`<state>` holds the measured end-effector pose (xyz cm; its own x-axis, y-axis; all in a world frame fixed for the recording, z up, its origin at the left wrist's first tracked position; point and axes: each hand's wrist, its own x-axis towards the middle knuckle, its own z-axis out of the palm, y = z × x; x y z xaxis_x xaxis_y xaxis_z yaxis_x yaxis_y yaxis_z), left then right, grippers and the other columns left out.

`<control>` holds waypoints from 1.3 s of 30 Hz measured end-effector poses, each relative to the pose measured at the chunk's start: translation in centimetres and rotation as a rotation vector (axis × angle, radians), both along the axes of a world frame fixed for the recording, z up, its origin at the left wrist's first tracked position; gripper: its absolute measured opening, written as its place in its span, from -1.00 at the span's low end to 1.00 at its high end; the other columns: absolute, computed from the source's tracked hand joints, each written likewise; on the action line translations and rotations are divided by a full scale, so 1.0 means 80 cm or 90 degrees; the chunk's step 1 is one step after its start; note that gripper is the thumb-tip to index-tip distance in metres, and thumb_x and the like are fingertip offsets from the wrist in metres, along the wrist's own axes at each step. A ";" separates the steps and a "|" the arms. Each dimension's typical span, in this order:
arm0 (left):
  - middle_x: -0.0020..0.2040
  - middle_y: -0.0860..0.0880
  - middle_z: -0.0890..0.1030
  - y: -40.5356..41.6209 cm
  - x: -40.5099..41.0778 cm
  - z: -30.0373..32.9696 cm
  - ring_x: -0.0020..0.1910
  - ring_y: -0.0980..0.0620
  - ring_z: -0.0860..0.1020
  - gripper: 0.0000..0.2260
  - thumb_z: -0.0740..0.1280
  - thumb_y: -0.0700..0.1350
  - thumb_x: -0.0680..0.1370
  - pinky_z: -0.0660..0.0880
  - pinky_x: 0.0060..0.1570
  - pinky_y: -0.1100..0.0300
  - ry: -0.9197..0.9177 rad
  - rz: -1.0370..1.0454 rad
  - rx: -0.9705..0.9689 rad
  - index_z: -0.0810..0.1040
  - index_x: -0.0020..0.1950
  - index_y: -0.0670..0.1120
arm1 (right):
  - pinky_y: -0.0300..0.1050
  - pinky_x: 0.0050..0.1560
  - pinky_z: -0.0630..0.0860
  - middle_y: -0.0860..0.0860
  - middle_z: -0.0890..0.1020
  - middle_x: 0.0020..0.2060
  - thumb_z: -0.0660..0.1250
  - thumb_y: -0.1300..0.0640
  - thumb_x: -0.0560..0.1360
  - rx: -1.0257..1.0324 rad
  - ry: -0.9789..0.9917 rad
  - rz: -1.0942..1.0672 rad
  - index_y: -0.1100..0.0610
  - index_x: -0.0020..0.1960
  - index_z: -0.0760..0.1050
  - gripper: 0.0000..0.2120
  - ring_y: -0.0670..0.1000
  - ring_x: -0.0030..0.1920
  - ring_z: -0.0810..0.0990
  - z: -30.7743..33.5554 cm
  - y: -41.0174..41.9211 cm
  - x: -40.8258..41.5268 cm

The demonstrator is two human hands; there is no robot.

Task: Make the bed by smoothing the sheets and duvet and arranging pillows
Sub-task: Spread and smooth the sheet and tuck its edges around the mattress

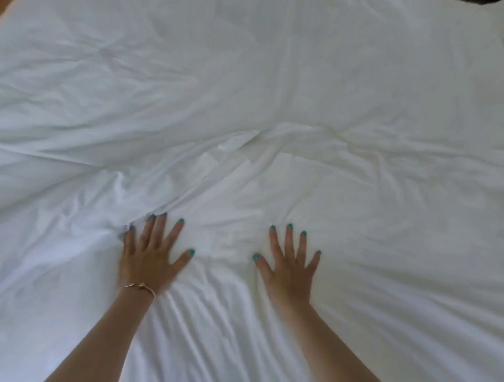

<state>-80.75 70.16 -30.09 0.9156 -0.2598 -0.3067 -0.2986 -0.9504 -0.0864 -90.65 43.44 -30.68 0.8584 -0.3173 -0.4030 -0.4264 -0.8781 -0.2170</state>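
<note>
A white duvet (272,95) fills almost the whole head view, creased in many folds. My left hand (151,256) lies flat on it at lower centre-left, fingers spread, with a thin gold bracelet on the wrist. A raised ridge of bunched fabric (131,196) stands just beyond its fingertips. My right hand (290,265) presses flat on the duvet to the right, fingers spread, holding nothing. Parallel wrinkles run between my forearms toward the near edge. No pillows are in view.
A sliver of something dark (294,2) shows at the top edge, right of centre. A small patch of warm brown surface (3,8) peeks in at the top left corner.
</note>
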 end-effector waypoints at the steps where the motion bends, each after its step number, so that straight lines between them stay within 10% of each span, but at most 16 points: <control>1: 0.55 -0.10 0.20 0.012 0.007 -0.007 0.53 -0.06 0.09 -0.32 -0.02 0.36 0.48 -0.06 0.45 -0.22 -0.003 -0.002 -0.004 0.17 0.54 0.09 | 0.42 0.43 -0.09 -0.09 -0.02 0.58 -0.07 -0.42 0.51 -0.020 -0.004 -0.011 -0.25 0.55 -0.09 -0.34 0.12 0.57 -0.07 -0.012 0.006 0.009; 19: 0.55 -0.08 0.02 0.011 0.023 -0.074 0.51 -0.11 -0.06 -0.31 0.00 0.32 0.48 -0.43 0.42 -0.09 -0.017 -0.017 -0.072 -0.02 0.56 0.09 | 0.33 0.41 -0.33 -0.10 -0.30 0.55 -0.13 -0.33 0.52 -0.118 -0.016 -0.014 -0.26 0.52 -0.36 -0.34 0.09 0.53 -0.37 -0.074 0.001 0.016; 39: 0.57 -0.08 0.05 0.011 0.023 -0.075 0.51 -0.14 0.08 -0.33 -0.03 0.35 0.51 -0.13 0.42 -0.23 -0.038 -0.041 -0.094 -0.04 0.56 0.11 | 0.28 0.44 -0.32 -0.10 -0.23 0.57 -0.14 -0.28 0.55 -0.121 -0.052 -0.008 -0.22 0.55 -0.24 -0.38 0.07 0.55 -0.30 -0.080 0.001 0.015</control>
